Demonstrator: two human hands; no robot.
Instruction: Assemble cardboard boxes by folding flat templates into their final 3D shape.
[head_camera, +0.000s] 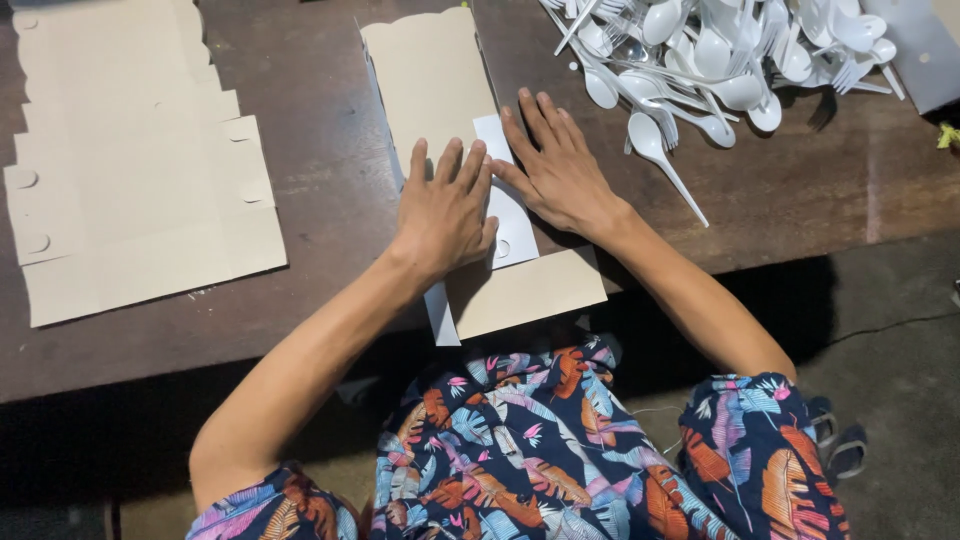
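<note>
I press my left hand (443, 208) and right hand (557, 170) flat (fingers spread, gripping nothing) on the brown die-cut cardboard box blank (440, 90), its long axis running away from me.

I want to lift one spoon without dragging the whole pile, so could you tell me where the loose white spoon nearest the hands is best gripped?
Probably by its handle tip. The spoon lies flat on the table, bowl toward the pile of cutlery, handle pointing out onto bare wood. Come from the near right side, where the right hand is closest, and pinch the thin end.
</note>
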